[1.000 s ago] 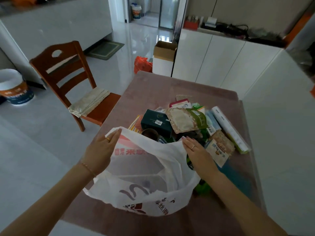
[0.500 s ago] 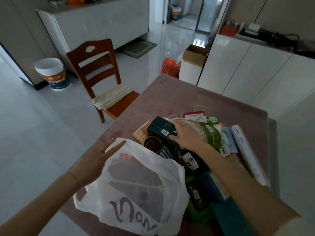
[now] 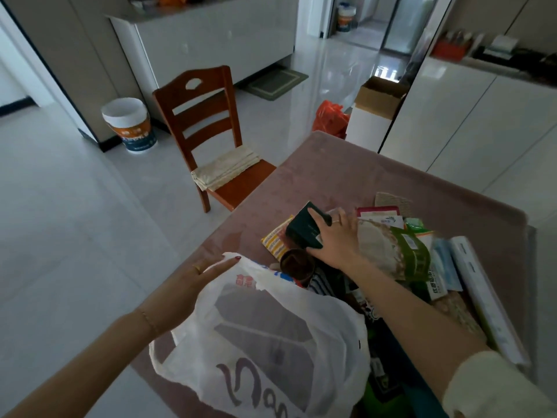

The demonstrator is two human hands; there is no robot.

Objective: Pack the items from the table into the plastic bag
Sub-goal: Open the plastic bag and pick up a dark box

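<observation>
A white plastic bag [image 3: 271, 336] with dark and red print lies on the near part of the pink-covered table [image 3: 346, 176]. My left hand [image 3: 196, 285] holds its left rim, fingers stretched along the edge. My right hand [image 3: 334, 242] grips a dark green box [image 3: 304, 229] and tilts it up off the pile. The pile beyond the bag holds a green-and-beige pouch [image 3: 391, 248], a yellow striped packet [image 3: 275, 241], a brown round cup [image 3: 297, 263], a long white box [image 3: 488, 300] and several other packets.
A wooden chair [image 3: 208, 131] with a folded cloth on its seat stands left of the table. A white bucket [image 3: 129, 125] sits on the floor behind it. An orange bag [image 3: 330, 117] and an open cardboard box [image 3: 379, 96] stand past the table's far end, beside white cabinets [image 3: 470, 116].
My right hand left the bag's rim, reached to the pile and closed on the dark green box, which is now tilted up. My left hand stays on the bag. The view shifted left.
</observation>
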